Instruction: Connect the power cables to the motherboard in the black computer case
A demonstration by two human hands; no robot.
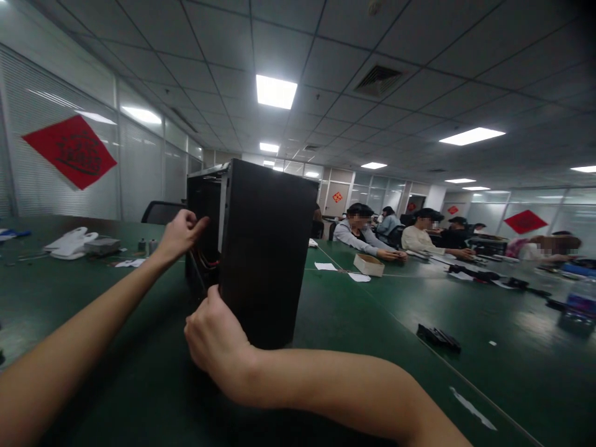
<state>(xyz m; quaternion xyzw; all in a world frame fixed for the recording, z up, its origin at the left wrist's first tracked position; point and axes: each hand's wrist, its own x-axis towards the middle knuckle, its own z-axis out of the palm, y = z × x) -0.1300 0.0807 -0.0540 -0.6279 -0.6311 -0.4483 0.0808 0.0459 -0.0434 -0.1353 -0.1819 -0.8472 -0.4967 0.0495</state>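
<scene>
A black computer case (265, 248) stands upright on the green table (354, 323), its open side facing left with red and yellow cables inside. My left hand (180, 234) reaches to the case's open left edge, fingers curled in a pinch; what they hold is hidden. My right hand (215, 338) is closed around the case's near bottom corner edge.
A small cardboard box (369, 264) and paper slips lie beyond the case. A black part (438, 338) rests at right. White plastic pieces (69, 243) sit at far left. Several other people sit at the table's far right. An office chair (161, 213) stands behind.
</scene>
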